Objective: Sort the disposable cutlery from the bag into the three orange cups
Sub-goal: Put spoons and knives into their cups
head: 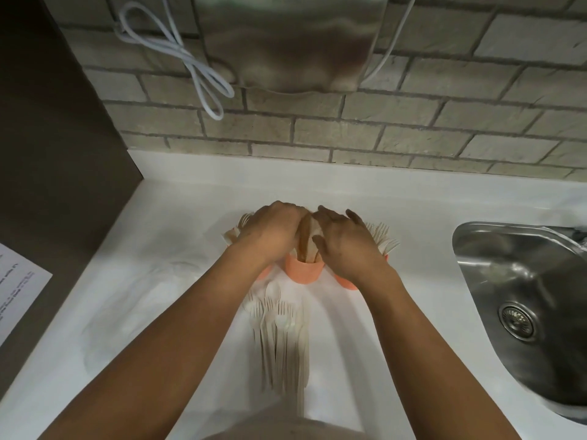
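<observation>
Three orange cups stand in a row on the white counter. The middle cup (304, 272) holds upright pale cutlery, and both hands close around that bunch from either side. My left hand (272, 230) covers most of the left cup (264, 274), where spoon heads show behind it. My right hand (344, 241) hides much of the right cup (347, 283), which holds forks (383, 238). A loose pile of forks and spoons (281, 331) lies on the counter in front of the cups. A clear plastic bag (139, 293) lies flat to the left.
A steel sink (521, 300) with a drain is set into the counter at right. A brick wall with a metal dispenser (289, 42) and a looped white cord (193, 65) rises behind. A dark panel with a printed sheet (16, 290) stands at left.
</observation>
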`<state>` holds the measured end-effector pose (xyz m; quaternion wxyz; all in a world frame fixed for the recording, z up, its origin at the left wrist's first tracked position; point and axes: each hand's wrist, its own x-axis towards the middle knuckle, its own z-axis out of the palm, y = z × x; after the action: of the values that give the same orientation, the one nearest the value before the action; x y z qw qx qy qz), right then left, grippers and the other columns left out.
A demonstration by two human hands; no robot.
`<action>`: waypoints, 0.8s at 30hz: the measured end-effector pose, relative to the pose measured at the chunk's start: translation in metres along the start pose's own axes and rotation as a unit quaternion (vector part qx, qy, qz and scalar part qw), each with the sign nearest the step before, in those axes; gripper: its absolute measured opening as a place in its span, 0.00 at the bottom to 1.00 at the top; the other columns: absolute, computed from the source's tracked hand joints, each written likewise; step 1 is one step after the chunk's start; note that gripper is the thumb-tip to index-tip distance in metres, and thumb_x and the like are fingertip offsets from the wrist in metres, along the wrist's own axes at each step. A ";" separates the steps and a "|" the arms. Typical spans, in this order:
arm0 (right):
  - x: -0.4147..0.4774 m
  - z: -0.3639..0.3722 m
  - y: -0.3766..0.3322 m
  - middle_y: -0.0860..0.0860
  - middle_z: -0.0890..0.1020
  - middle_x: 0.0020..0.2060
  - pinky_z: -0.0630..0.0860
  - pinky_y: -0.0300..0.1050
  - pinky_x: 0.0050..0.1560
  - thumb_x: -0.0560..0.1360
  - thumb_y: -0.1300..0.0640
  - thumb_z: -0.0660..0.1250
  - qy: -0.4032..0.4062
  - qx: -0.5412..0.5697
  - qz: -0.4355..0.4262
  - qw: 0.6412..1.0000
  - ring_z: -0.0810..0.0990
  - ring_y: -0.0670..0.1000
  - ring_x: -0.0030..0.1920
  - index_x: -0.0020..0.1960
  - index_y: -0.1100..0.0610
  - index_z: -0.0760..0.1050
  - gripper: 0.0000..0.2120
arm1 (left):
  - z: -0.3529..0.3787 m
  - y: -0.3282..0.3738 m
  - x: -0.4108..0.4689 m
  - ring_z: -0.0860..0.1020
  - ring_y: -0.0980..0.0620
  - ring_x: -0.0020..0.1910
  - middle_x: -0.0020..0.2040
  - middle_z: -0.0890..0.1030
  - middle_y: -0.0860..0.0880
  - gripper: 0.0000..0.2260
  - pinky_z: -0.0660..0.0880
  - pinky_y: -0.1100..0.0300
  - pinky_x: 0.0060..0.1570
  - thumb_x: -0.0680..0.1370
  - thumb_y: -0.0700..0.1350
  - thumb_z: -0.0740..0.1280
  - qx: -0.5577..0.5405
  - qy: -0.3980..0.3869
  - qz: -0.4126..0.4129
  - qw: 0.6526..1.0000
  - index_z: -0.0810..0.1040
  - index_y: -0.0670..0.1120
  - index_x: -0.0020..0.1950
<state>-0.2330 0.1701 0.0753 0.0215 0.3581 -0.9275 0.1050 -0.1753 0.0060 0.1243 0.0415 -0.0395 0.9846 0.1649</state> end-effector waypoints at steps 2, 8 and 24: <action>-0.001 0.001 0.001 0.55 0.71 0.76 0.55 0.55 0.80 0.82 0.54 0.63 -0.013 0.005 -0.002 1.000 0.71 0.53 0.75 0.76 0.57 0.68 0.23 | -0.001 -0.002 0.001 0.82 0.44 0.53 0.54 0.84 0.49 0.14 0.80 0.49 0.53 0.80 0.43 0.60 -0.015 -0.013 0.001 1.000 0.81 0.52 0.60; -0.022 -0.030 -0.013 0.59 0.75 0.72 0.70 0.57 0.73 0.78 0.58 0.67 0.118 0.120 -0.008 0.986 0.72 0.61 0.73 0.70 0.61 0.75 0.21 | -0.003 0.001 -0.032 0.78 0.52 0.64 0.67 0.80 0.52 0.16 0.75 0.54 0.64 0.84 0.46 0.62 -0.111 0.190 0.045 0.975 0.77 0.50 0.71; -0.151 0.073 -0.062 0.50 0.79 0.34 0.72 0.44 0.40 0.76 0.33 0.63 -0.184 0.174 0.248 0.935 0.78 0.52 0.37 0.37 0.54 0.71 0.25 | 0.133 -0.044 -0.162 0.84 0.51 0.48 0.55 0.84 0.51 0.39 0.81 0.55 0.51 0.68 0.75 0.69 -0.149 -0.078 -0.293 0.941 0.69 0.51 0.70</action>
<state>-0.0769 0.2097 -0.0019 -0.2394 0.1278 -0.9417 0.1991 -0.0009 0.0187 0.0004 0.1581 -0.3194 0.8872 0.2929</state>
